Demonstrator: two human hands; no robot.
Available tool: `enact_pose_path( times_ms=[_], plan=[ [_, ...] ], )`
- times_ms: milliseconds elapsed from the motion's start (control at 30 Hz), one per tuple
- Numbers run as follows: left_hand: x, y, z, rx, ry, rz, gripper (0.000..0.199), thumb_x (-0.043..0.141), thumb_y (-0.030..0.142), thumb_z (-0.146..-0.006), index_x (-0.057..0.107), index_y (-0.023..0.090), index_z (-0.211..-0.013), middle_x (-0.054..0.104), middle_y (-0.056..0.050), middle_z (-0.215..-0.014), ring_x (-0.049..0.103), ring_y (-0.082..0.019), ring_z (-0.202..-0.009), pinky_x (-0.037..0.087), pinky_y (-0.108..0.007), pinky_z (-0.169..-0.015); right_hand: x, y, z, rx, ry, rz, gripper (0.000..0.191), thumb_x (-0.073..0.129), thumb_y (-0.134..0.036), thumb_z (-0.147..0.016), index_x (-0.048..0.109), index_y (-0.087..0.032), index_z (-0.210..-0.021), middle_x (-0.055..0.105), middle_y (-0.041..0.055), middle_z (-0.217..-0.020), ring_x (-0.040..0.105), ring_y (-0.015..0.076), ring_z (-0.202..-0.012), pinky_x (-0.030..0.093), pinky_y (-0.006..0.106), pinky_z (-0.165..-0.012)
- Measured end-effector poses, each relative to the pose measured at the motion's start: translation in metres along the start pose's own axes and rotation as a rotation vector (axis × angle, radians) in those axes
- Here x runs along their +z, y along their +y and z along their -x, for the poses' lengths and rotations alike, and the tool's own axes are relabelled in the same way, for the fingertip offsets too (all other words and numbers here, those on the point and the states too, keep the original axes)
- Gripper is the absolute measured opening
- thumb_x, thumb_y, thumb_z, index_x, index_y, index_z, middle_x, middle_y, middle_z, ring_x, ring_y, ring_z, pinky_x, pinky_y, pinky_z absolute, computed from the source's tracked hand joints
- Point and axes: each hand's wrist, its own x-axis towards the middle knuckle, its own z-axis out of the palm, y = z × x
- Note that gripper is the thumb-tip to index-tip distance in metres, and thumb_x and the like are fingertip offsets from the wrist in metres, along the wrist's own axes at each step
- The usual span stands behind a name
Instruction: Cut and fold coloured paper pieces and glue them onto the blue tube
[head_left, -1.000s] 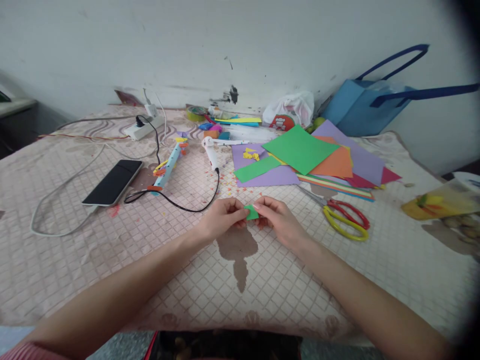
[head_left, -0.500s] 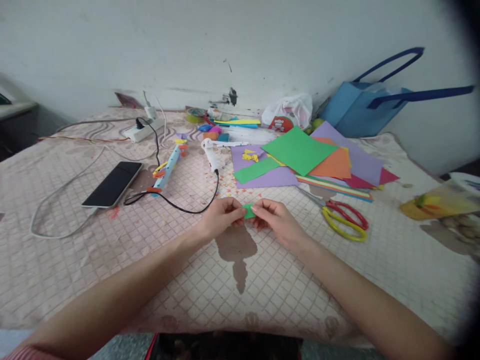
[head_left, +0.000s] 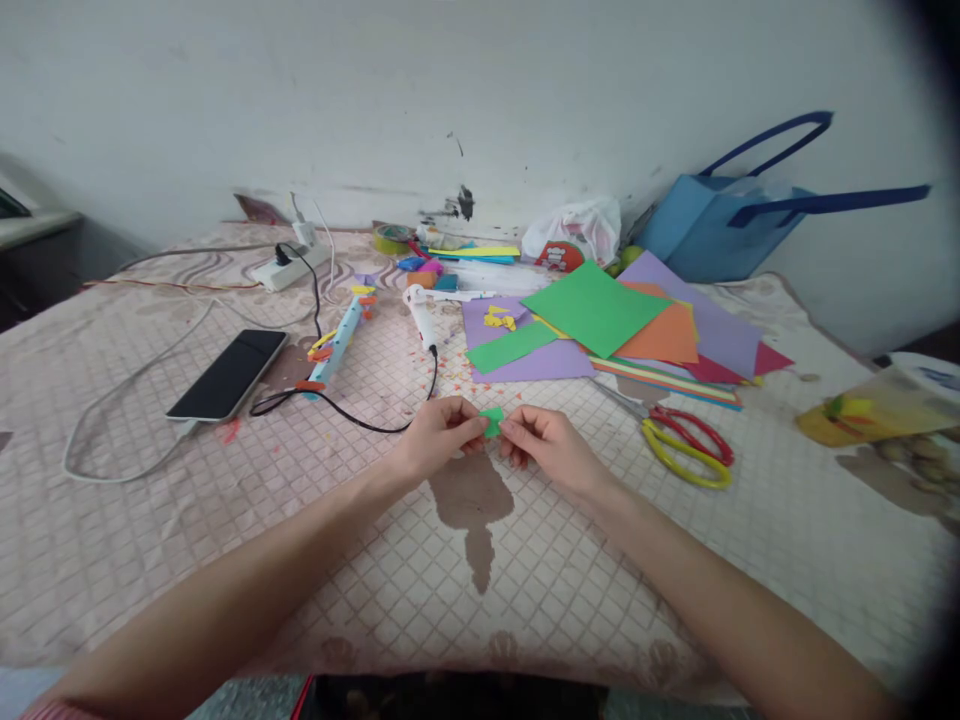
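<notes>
A small green paper piece (head_left: 492,421) is held above the patterned tablecloth (head_left: 420,560), between my two hands. My left hand (head_left: 448,432) pinches its left side with thumb and fingers. On the right edge of the piece, my right hand (head_left: 534,436) has its thumb and fingertips pressed together. Behind the hands lies a white glue gun (head_left: 422,318) with a black cable. To the right, scissors with red and yellow handles (head_left: 686,447) rest near colored sheets, a green one (head_left: 596,305) on top.
A phone (head_left: 229,375) on a cable and a light blue strip with orange and yellow bits (head_left: 339,342) lie left. A power strip (head_left: 291,268) stands behind. A yellow-bottomed plastic cup (head_left: 862,405) lies right, a blue bag (head_left: 720,225) behind.
My right hand has shifted slightly right, and more of the green piece shows between the hands. The camera view has tilted a little.
</notes>
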Motion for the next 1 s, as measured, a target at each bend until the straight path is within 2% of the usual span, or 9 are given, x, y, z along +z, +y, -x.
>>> enact_pose_path(
  times_ms=[133,300,467,667,867,1000],
  plan=[
    [-0.0005,0.0001,-0.0001,-0.009,0.01,0.017,0.025,0.064,0.036,-0.074,0.052,0.014,-0.069,0.061,0.001,-0.06,0.056,-0.008,-0.054,0.047,-0.021,-0.056,-0.0009,-0.0005,0.0005,0.02,-0.05,-0.007,0.033,0.056,-0.047,-0.083,0.06,-0.016,-0.075,0.064,0.0028,-0.07,0.055,0.0092,-0.054,0.042,0.022,-0.049],
    [-0.0009,0.0007,-0.0007,-0.024,0.013,0.031,0.027,0.065,0.036,-0.072,0.052,0.014,-0.068,0.061,0.0,-0.059,0.056,-0.008,-0.054,0.047,-0.021,-0.055,-0.0023,-0.0007,0.0003,-0.011,-0.037,0.027,0.031,0.063,-0.045,-0.078,0.055,-0.017,-0.067,0.06,-0.0005,-0.06,0.05,0.0082,-0.048,0.039,0.022,-0.047],
    [-0.0008,-0.0021,-0.0009,-0.045,-0.029,0.042,0.027,0.067,0.037,-0.071,0.052,0.014,-0.068,0.06,0.001,-0.056,0.056,-0.008,-0.051,0.045,-0.02,-0.053,-0.0019,-0.0035,0.0005,0.001,-0.033,0.024,0.034,0.054,-0.05,-0.083,0.058,-0.017,-0.075,0.058,-0.0006,-0.06,0.051,0.0099,-0.051,0.039,0.023,-0.047],
    [0.0019,-0.0079,-0.0011,-0.016,-0.086,-0.017,0.026,0.066,0.037,-0.072,0.054,0.014,-0.068,0.06,0.0,-0.056,0.056,-0.009,-0.052,0.043,-0.02,-0.051,-0.0027,0.005,-0.0036,-0.095,0.023,0.04,0.028,0.062,-0.042,-0.079,0.052,-0.018,-0.067,0.048,-0.0053,-0.052,0.043,0.0083,-0.048,0.034,0.022,-0.047],
    [-0.0008,-0.0083,-0.0036,-0.001,-0.061,0.007,0.028,0.066,0.04,-0.071,0.052,0.015,-0.067,0.058,0.002,-0.055,0.055,-0.009,-0.051,0.043,-0.021,-0.051,-0.0029,0.0037,-0.003,0.0,-0.033,0.028,0.031,0.058,-0.048,-0.081,0.055,-0.018,-0.075,0.054,-0.0027,-0.057,0.049,0.0097,-0.051,0.038,0.023,-0.05],
    [-0.0015,-0.0081,-0.0045,-0.007,-0.033,0.017,0.029,0.066,0.04,-0.07,0.052,0.015,-0.066,0.059,0.001,-0.056,0.055,-0.009,-0.051,0.044,-0.022,-0.053,-0.0029,0.0035,-0.0027,-0.039,-0.027,0.075,0.033,0.06,-0.047,-0.08,0.051,-0.017,-0.067,0.056,-0.0019,-0.059,0.046,0.008,-0.048,0.035,0.022,-0.047]
  ],
)
